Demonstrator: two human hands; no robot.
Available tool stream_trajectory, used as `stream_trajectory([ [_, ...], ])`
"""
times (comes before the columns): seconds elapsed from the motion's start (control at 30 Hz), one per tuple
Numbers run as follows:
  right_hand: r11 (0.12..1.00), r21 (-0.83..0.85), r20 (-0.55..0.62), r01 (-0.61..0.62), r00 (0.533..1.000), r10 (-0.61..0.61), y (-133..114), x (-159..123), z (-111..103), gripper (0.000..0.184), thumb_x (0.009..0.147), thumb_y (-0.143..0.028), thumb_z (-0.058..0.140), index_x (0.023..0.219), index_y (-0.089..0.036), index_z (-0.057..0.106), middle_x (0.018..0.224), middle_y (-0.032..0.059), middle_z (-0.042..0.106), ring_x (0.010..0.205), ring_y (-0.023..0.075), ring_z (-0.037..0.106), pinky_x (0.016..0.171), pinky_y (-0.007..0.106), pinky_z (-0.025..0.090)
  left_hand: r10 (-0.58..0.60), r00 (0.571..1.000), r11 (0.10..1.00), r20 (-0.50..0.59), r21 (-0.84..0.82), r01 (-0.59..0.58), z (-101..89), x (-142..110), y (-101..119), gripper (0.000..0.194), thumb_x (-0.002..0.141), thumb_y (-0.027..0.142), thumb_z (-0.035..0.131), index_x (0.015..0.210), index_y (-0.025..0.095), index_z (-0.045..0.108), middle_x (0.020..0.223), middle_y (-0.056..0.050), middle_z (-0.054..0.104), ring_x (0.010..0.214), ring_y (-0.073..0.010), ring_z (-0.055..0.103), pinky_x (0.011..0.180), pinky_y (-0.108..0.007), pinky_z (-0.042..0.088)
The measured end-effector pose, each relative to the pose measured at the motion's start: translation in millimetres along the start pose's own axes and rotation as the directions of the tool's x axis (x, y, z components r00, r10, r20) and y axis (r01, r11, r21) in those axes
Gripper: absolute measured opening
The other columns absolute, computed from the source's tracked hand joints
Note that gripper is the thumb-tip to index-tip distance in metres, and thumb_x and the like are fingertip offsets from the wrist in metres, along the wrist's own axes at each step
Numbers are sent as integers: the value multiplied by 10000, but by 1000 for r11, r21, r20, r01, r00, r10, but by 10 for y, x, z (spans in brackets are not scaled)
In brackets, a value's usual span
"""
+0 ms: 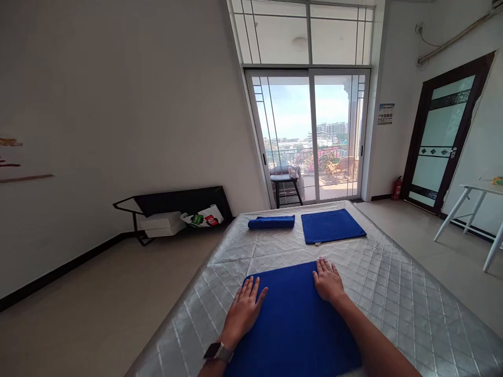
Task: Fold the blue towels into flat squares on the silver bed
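Note:
A blue cloth (293,324) lies spread flat on the quilted silver-grey mattress (393,283), its near end cut off by the frame. On its upper left edge rests my left hand (244,309), palm down with fingers stretched out, a watch on the wrist. My right hand (328,280) lies flat at the cloth's upper right corner, fingers extended. Neither hand grips anything. Farther off, a rolled blue cloth (272,222) sits on the left, and beside it a second flat blue cloth (332,226) with a small pale tag on its near edge.
Left of the mattress, a low black rack (181,201) by the wall holds white boxes (161,224) and a printed bag (204,217). Beyond the far end stand a dark stool (285,180) and sliding glass doors (310,136). A white table (481,188) stands at right.

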State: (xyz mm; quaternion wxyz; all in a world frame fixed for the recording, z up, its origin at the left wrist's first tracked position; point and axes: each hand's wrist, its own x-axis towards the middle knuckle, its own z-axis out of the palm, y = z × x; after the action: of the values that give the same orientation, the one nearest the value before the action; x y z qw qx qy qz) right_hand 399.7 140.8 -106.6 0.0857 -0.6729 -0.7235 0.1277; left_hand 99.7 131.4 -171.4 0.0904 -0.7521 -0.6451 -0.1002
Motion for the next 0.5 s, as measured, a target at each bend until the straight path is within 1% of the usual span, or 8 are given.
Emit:
stream_trajectory([
  [0.07, 1000, -17, -11, -5, 1000, 5, -1, -3, 0, 629, 1030, -384, 176, 1600, -124, 232, 1660, 84, 205, 1547, 179, 129, 1240, 409, 74, -67, 998, 998, 18, 5, 67, 16, -3, -12, 759, 995, 630, 170, 1516, 143, 431, 1575, -154, 429, 1475, -295, 372, 1194, -497, 335],
  [0.13, 999, -36, -16, -10, 1000, 9, -6, -9, -4, 627, 1030, -374, 182, 1597, -114, 241, 1657, 90, 219, 1546, 178, 139, 1240, 403, 76, -103, 994, 995, 36, -3, 103, 11, 17, 45, 812, 981, 661, 149, 1523, 115, 411, 1590, -167, 396, 1485, -307, 351, 1201, -497, 319],
  [0.27, 998, -56, -15, -9, 1000, 8, -25, -34, -42, 627, 1030, -368, 187, 1594, -101, 247, 1652, 104, 237, 1543, 184, 153, 1240, 408, 96, -104, 994, 994, 24, -36, 105, -45, 42, 122, 830, 974, 678, 145, 1513, 114, 428, 1585, -178, 398, 1479, -324, 357, 1197, -517, 319],
  [0.37, 997, -78, -7, -4, 1000, 3, -55, -58, -100, 622, 1030, -350, 190, 1590, -86, 250, 1649, 117, 247, 1544, 179, 145, 1240, 403, 100, -99, 995, 994, 20, -36, 100, -112, 30, 103, 797, 986, 657, 144, 1513, 134, 433, 1577, -183, 415, 1470, -316, 376, 1197, -512, 317],
  [0.5, 995, -104, -5, -9, 1000, 9, -107, -133, -195, 618, 1028, -326, 193, 1584, -65, 259, 1644, 134, 251, 1544, 183, 147, 1239, 399, 104, -107, 993, 994, 51, -28, 108, -185, 23, 80, 780, 991, 646, 125, 1527, 158, 412, 1580, -186, 415, 1466, -301, 387, 1195, -480, 316],
])
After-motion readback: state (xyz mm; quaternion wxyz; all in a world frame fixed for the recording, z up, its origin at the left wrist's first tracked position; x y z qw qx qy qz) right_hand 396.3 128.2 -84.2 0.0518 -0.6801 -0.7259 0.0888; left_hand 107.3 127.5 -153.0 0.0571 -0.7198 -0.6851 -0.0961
